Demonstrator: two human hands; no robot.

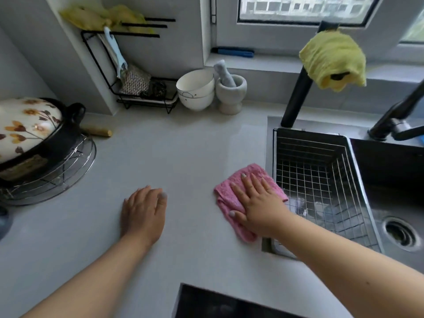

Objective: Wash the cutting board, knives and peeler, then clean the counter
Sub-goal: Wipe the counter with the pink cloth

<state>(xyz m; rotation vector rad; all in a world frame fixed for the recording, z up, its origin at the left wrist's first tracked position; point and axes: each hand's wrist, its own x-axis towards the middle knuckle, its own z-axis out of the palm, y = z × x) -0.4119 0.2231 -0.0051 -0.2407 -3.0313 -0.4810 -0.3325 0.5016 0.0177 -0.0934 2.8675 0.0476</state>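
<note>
A: Right hand (257, 207)?
B: Fingers straight, spread, pressing flat on pink cloth (231, 198), on desk (160, 157) just left of the sink's wire basket (321, 180).
A: Left hand (143, 212)?
B: Flat on desk, fingers relaxed, holding nothing, left of cloth.

No readable text, label, brand or number anywhere. Floral pattern only on pot lid (25, 125), far left; line drawing, not lettering, on white bowl (195, 88) at far side of worktop (160, 157).
</note>
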